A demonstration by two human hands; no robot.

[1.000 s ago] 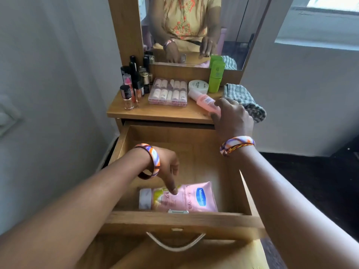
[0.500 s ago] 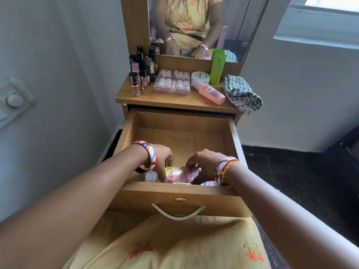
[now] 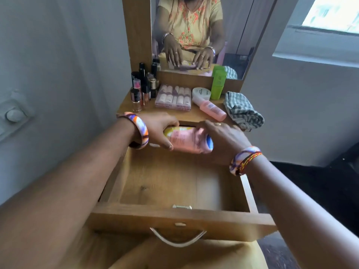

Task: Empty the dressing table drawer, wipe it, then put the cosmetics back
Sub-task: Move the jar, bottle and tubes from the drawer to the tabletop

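Note:
The wooden drawer [image 3: 180, 216] stands pulled out, and its floor shows bare wood. Above its back end, both hands hold a pink lotion tube [image 3: 186, 139] lying sideways. My left hand [image 3: 158, 130] grips the tube's yellow-labelled left end, thumb underneath. My right hand [image 3: 223, 137] holds the right end, where a blue logo shows. On the tabletop [image 3: 126, 107] behind stand several nail polish bottles [image 3: 142, 88], a pink case of small tubes [image 3: 173, 98], a white jar [image 3: 201, 93], a pink bottle [image 3: 212, 110] lying down and a green bottle [image 3: 218, 85].
A checked cloth [image 3: 243, 110] lies bunched at the tabletop's right edge. The mirror [image 3: 196, 32] behind reflects the person and both hands. A grey wall with a switch [image 3: 14, 115] is close on the left. A dark floor [image 3: 320, 183] lies to the right.
Both hands have lifted the pink tube out of the drawer's front and carried it up toward the tabletop. A second earlier, my right hand was at the pink bottle on the tabletop.

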